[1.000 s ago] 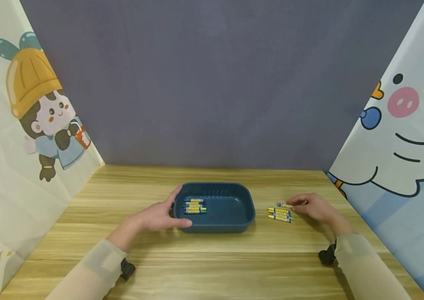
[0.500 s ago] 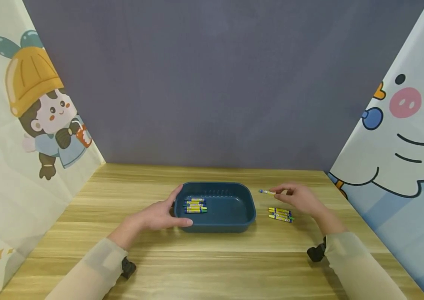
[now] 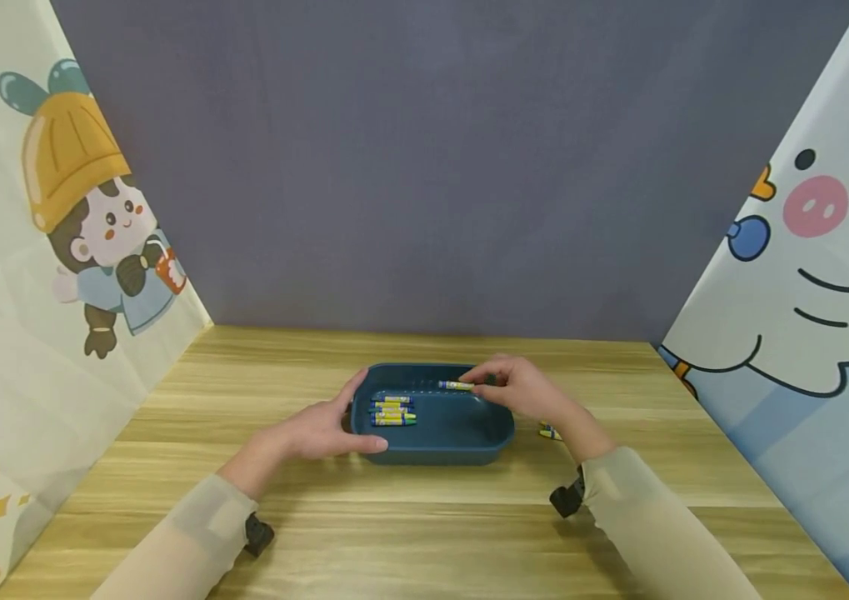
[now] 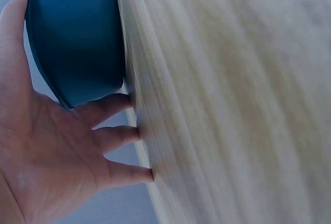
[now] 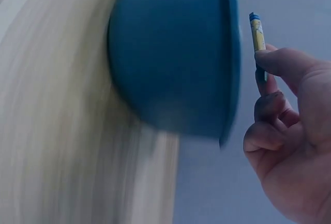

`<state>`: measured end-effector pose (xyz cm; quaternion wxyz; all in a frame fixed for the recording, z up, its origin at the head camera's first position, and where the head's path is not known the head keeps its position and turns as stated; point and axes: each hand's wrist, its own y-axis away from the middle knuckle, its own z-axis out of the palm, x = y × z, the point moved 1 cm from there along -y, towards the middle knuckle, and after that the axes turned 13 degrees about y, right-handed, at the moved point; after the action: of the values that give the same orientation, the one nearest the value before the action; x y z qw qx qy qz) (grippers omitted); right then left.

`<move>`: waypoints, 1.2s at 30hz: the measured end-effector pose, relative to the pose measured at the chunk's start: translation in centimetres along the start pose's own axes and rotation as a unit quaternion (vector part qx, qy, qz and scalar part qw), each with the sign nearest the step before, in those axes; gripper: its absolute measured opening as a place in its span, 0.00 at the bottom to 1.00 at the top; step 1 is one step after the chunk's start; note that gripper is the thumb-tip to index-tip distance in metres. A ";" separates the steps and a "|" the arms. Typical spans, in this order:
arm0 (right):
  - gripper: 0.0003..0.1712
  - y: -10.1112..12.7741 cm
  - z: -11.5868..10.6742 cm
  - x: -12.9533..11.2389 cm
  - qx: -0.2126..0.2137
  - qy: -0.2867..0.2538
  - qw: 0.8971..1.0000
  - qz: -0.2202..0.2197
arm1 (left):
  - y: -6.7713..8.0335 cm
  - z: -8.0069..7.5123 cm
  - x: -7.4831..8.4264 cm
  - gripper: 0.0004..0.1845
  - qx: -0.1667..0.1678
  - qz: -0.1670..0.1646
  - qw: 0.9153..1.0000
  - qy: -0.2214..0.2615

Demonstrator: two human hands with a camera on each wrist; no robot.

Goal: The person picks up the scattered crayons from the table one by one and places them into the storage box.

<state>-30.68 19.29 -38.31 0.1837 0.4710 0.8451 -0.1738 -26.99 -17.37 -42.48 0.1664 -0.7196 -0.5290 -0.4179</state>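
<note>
Crayon (image 3: pixel 456 385) in yellow and blue wrap sits pinched between the thumb and fingertips of my right hand (image 3: pixel 517 389), lying roughly level with its free end pointing toward my left. I hold it over the blue tray (image 3: pixel 495 421), above the far right part of the basin, clear of the tray floor. From my right wrist the same crayon (image 5: pixel 257 35) sticks out past my curled fingers (image 5: pixel 282 61), just beside the tray's rim (image 5: pixel 230 74). My left hand (image 3: pixel 319 429) lies with its fingers relaxed and fairly straight against the tray's left end, thumb up along the rim and fingers along the near wall; the left wrist view shows my palm (image 4: pixel 36 146) cupping the tray's outer wall (image 4: pixel 77 38) with fingertips down on the wooden table (image 3: pixel 424 533). Inside the tray, at its left end, a small row of crayons (image 3: pixel 392 410) lies side by side, well apart from the one I hold. A few more crayons (image 3: pixel 548 432) lie on the table just right of the tray, mostly hidden behind my right wrist.
</note>
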 end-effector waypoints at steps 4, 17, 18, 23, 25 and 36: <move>0.13 -1.4 1.8 -1.8 -0.014 -0.013 1.000 -0.018 | 0.1 0.0 0.1 0.73 -0.002 0.002 1.000 0.006; 0.13 -4.4 7.0 -5.2 -0.039 -0.003 0.998 -0.041 | 0.1 -0.4 0.0 0.73 -0.009 0.005 1.000 0.009; 0.12 -4.5 7.4 -5.3 -0.041 -0.004 0.998 -0.041 | 0.1 -0.4 -0.1 0.73 -0.010 0.005 1.000 0.007; 0.11 -5.0 8.6 -5.6 -0.053 0.002 0.998 -0.038 | 0.2 -0.4 0.0 0.72 -0.014 0.009 1.000 0.010; 0.11 -5.1 8.8 -5.6 -0.060 0.011 0.997 -0.041 | 0.3 -0.4 0.0 0.72 -0.013 0.009 1.000 0.011; 0.11 -5.3 9.3 -5.5 -0.078 0.059 0.993 -0.063 | 0.2 -0.4 -0.1 0.72 -0.015 0.003 1.000 0.008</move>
<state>-31.19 8.22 -43.17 0.1582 0.4108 0.8933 -0.0902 -27.02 -17.76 -42.36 0.1614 -0.7199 -0.5195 -0.4311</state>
